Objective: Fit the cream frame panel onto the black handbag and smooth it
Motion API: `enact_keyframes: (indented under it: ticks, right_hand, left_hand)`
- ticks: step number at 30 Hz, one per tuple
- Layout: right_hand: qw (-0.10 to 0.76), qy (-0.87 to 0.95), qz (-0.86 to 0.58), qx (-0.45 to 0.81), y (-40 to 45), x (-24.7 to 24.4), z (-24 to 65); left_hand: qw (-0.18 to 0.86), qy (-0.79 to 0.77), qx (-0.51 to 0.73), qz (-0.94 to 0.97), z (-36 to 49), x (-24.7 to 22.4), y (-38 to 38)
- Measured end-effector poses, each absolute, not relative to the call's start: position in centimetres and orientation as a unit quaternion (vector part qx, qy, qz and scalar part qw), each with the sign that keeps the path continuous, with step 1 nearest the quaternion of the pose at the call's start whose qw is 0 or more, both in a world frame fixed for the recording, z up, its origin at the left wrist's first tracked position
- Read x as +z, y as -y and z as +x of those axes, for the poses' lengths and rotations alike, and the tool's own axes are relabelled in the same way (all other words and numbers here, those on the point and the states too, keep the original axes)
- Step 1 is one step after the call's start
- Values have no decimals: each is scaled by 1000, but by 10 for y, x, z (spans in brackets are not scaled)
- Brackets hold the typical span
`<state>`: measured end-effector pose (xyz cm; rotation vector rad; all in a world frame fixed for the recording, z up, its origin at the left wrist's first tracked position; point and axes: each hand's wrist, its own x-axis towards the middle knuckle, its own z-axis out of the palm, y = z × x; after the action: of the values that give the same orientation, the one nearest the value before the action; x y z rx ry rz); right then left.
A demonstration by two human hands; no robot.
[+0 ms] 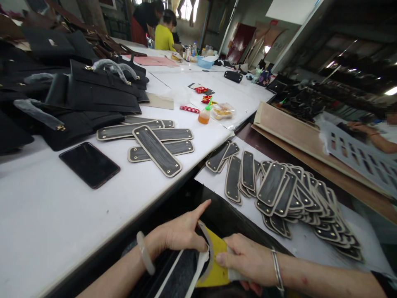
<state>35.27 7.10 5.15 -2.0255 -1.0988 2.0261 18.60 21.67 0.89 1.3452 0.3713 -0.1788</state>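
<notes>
Along the near edge of the left bench [77, 219], a wide path is left open in front of the phone [89, 164], but it is pinched at the edge by crossed strips [156, 151]. Beyond the phone, passage is blocked by heaped black bags [99, 89]; the right bench [370, 236] is mostly obstructed by piled strips [287, 194].

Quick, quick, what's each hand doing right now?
Left hand: thumb on the pale-edged black piece, pointing finger sticking out; can't tell how tight.
Right hand: closed, fingers pinching the yellow piece.
</notes>
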Motion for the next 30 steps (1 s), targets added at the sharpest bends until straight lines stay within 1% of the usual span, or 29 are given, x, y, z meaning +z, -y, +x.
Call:
enact_keyframes:
  ticks: [9,13,18,21,26,30]
  right_hand:
    - [58,337,-652,677,-72,51,348]
    - [61,331,-648,683,-77,49,341]
    - [71,303,-622,718,-82,41,326]
    - [88,271,-616,734,-79,41,315]
    - [119,234,-635,726,-72,37,296]
    - [151,230,-638,719,-66,23,284]
  left_hand:
    - [813,-184,-75,548,187,13,-215]
    - [820,-201,-26,536,189,15,-211]
    - [788,-251,29,562,184,15,-216]
    - [759,-264,12,596,176,22,-221]
    - [700,-303,-19,646,172,35,-214]
    - [701,-332,-14,631,173,38,-205]
